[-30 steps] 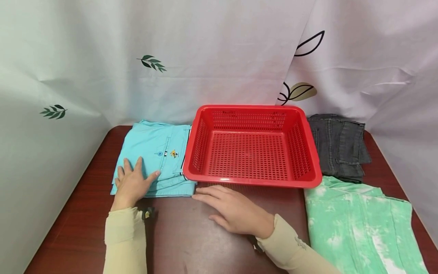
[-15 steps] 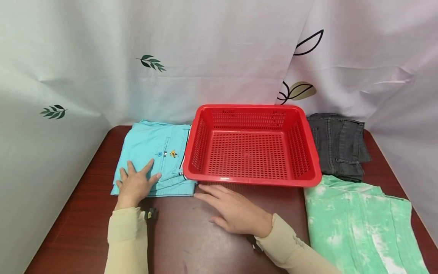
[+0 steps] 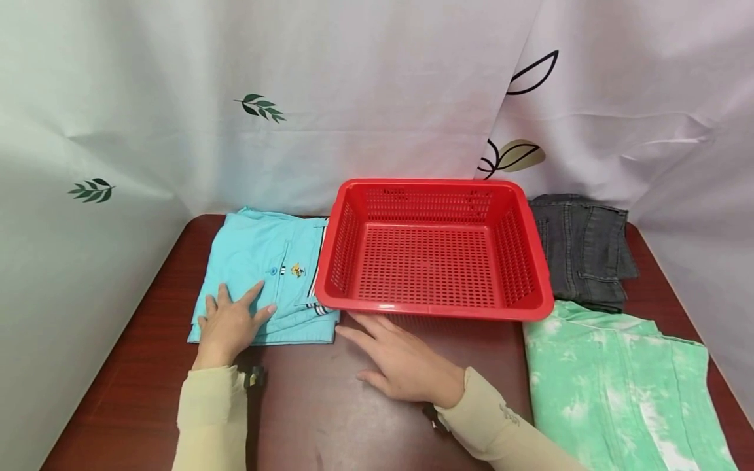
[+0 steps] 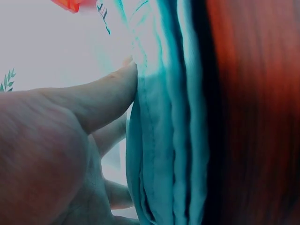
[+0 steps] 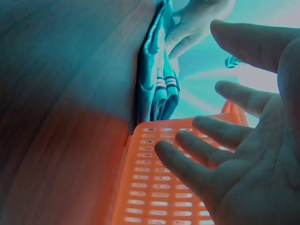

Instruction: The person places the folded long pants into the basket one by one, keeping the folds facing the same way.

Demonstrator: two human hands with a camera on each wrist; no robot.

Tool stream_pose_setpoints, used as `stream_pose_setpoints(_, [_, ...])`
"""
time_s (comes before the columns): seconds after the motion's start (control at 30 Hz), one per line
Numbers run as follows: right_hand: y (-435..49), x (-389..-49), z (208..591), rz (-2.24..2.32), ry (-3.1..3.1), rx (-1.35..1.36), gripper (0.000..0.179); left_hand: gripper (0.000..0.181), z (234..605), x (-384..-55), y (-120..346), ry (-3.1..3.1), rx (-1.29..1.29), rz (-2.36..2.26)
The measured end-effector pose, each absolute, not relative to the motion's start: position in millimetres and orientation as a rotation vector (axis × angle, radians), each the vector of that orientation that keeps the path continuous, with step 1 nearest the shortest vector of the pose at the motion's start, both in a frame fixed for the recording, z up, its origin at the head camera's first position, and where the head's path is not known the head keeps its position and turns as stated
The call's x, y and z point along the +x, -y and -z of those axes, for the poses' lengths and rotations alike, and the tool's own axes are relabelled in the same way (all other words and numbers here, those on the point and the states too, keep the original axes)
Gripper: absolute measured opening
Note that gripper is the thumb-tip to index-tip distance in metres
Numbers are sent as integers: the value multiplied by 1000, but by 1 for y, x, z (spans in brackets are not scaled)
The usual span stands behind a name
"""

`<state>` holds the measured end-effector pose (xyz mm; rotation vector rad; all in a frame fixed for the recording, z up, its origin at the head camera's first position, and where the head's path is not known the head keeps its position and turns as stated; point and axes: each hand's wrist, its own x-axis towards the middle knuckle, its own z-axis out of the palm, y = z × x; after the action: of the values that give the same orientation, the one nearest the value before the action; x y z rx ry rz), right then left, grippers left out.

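Folded light-blue pants [image 3: 253, 245] lie at the left of the table, with small embroidered motifs and a striped waistband partly hidden by the basket's left side. My left hand [image 3: 226, 327] rests on their near left part, fingers spread. In the left wrist view, the thumb [image 4: 105, 96] touches the top of the layered pants [image 4: 159, 122]. My right hand [image 3: 406, 363] is at the front of the red plastic basket [image 3: 436, 314], holding nothing. Its fingers are extended and relaxed in the right wrist view, beside the basket's slotted wall [image 5: 150, 187].
Folded dark grey jeans [image 3: 580, 252] lie against the basket's right side. Nearer me on the right is a folded green-and-white tie-dye garment [image 3: 618, 386]. White curtains [image 3: 365, 91] with leaf prints enclose the back and sides of the dark red wooden table [image 3: 129, 366].
The blue pants have slid slightly toward me under my left hand, showing more of the striped waistband. My right hand has barely moved.
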<state>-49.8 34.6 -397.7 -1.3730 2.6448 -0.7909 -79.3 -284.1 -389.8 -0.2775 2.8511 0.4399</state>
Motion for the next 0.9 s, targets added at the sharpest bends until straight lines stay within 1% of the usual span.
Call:
stream_pose_setpoints(0.57, [-12,-52,393,939,-2636,-1234,63,71,390,-66,281,-2879,-267,-391])
stream_pose_setpoints(0.73, [1,-45,393,1007,-2639,-1038,62,74,385,-67,285,-2897,-245,-364])
stream_pose_setpoints(0.9, [12,-38,393,1108,-2618,-826,67,78,375,-71,292,-2949,-302,-393])
